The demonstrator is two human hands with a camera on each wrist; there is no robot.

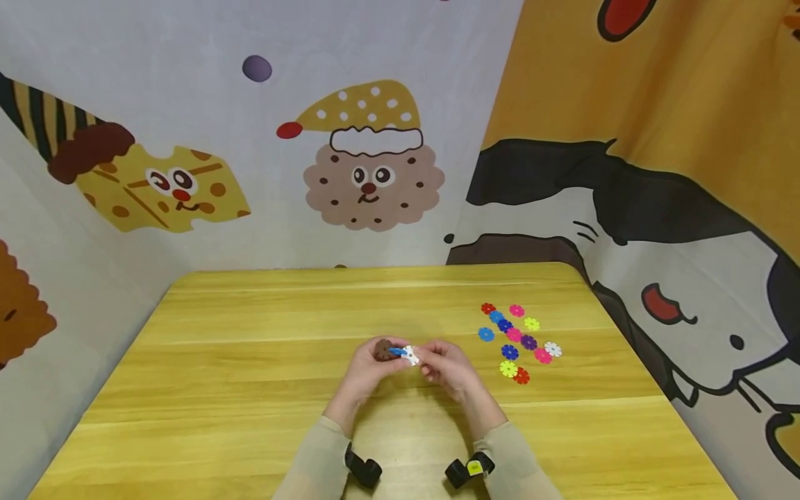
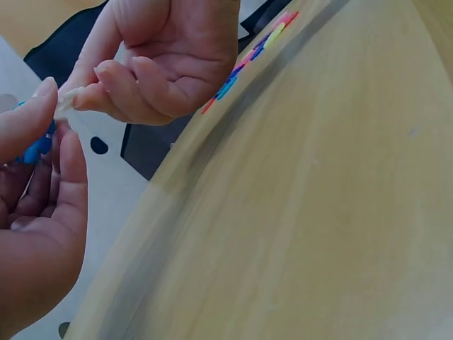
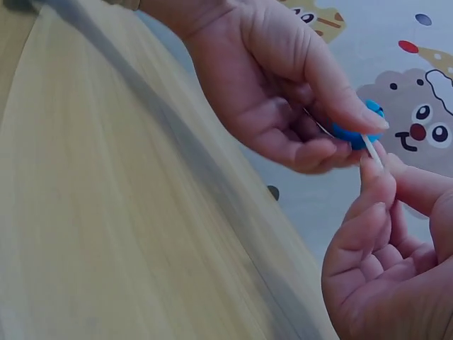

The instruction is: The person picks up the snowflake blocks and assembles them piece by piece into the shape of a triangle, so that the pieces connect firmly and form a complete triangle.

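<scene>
My left hand (image 1: 362, 369) holds a small joined piece of notched plastic snowflake discs over the middle of the table. In it, a brown disc (image 1: 382, 350) lies by the fingers, with a blue disc (image 1: 396, 352) beside it. A white disc (image 1: 410, 356) meets the blue one at its right edge. Thumb and finger of my right hand (image 1: 451, 367) pinch the white disc from the right. Seen from the right wrist, the white disc (image 3: 373, 151) is edge-on between both hands' fingertips, and the blue disc (image 3: 345, 134) is partly hidden behind the left thumb.
Right of the hands, several loose discs lie flat on the wooden table (image 1: 250, 389), among them a purple disc (image 1: 528, 342), a yellow disc (image 1: 508, 369) and a red disc (image 1: 521, 376). A cartoon-printed curtain (image 1: 375, 62) hangs behind the table's far edge.
</scene>
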